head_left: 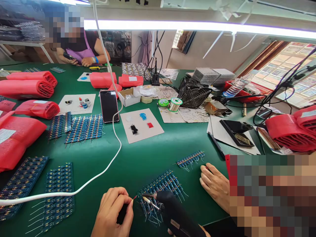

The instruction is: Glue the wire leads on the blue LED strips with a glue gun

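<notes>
My left hand [113, 210] pinches a short red wire [134, 197] at the left edge of a blue circuit board panel [166, 182]. Thin pale wires stick out along the panel's lower and right sides. My right hand [204, 231] shows only in part at the bottom edge, wrapped round a black soldering gun [177, 214]. The gun's metal tip and a slim feed tube [150, 203] point left over the panel, near the red wire. Whether the tip touches the board I cannot tell. Beyond the panel lies a narrower wired board strip [190, 159].
Another person's hand [214, 184] rests at the right. A white cable [116, 144] hangs across the view. Board panels [59, 194] and red wrapped rolls [24, 89] lie left. Ahead are a card with small wires [155, 131], a phone [109, 107], solder spools [174, 104] and a fan [195, 95].
</notes>
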